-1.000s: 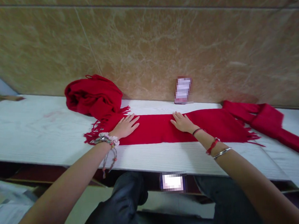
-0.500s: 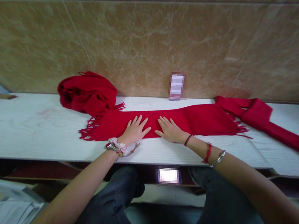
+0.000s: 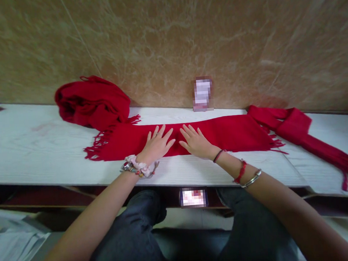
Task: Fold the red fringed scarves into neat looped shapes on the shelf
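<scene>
A folded red scarf (image 3: pixel 234 133) with fringed ends lies flat along a white wooden tabletop (image 3: pixel 36 147). My left hand (image 3: pixel 157 144) rests palm down on its middle, fingers spread. Just to the right of it, my right hand (image 3: pixel 196 142) is also flat on the scarf with fingers apart. The two hands lie close together, almost touching. Neither hand grips the cloth.
A bunched red scarf (image 3: pixel 92 101) sits at the back left against the marble wall. Another red scarf (image 3: pixel 306 133) trails off to the right. A small blurred object (image 3: pixel 202 94) leans on the wall. My knees are under the table edge.
Both hands slid along the scarf towards each other, from apart to side by side at its middle. The view shifted slightly downward and to the right.
</scene>
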The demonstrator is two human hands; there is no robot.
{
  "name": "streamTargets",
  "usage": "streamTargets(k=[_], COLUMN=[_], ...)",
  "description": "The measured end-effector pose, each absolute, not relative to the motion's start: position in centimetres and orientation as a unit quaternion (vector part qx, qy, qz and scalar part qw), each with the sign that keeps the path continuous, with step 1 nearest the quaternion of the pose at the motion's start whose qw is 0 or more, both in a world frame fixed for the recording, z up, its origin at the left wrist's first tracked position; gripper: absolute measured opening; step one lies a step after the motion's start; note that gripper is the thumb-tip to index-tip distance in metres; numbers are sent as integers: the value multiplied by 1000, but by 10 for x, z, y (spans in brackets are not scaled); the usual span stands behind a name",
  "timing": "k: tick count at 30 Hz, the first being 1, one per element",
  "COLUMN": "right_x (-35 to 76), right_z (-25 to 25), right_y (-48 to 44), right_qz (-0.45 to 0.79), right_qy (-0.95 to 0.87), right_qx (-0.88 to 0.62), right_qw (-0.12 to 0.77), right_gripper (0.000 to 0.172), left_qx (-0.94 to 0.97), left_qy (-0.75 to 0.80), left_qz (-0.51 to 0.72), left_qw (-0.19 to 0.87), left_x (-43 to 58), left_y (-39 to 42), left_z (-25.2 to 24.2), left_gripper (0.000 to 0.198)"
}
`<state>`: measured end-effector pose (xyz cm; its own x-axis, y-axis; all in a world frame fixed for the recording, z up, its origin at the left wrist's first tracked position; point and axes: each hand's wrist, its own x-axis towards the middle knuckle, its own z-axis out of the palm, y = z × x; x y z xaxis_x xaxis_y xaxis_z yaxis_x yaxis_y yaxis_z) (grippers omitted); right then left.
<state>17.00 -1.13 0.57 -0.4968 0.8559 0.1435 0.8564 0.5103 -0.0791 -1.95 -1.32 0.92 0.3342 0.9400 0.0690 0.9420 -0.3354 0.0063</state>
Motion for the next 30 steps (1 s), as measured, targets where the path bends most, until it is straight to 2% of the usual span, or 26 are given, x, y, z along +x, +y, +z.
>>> streamTargets(k=[5,10,16,20,24,30], right_x=[165,206,246,237,215,208], right_z=[4,7,3,9,14,6], right_y=[-12,-13,-9,2,17,30], right_qz=[23,10,-30,-33,-36,-21], right_qy=[-877,-864,-845,-820,-816,-813], right_qx=[-479,-504,-534,-570,-572,-581], right_qw=[33,3,4,42,77,21], right_gripper=[55,49,48,54,55,54], left_qx=[-819,-814,-814,-812,-810,-779], left_qy=[-574,-581,-580,-583,-585,-627], left_qz=[-1,-13,-3,-1,-38,-6], left_qw=[-7,0,-20,-33,1,-34], left_x=[-17,-22,-24,-22,-15,-9], left_y=[-12,-10,-5,-5,-3,9], left_z=[2,-2,-3,1,8,7], left_gripper=[54,55,56,57,58,61])
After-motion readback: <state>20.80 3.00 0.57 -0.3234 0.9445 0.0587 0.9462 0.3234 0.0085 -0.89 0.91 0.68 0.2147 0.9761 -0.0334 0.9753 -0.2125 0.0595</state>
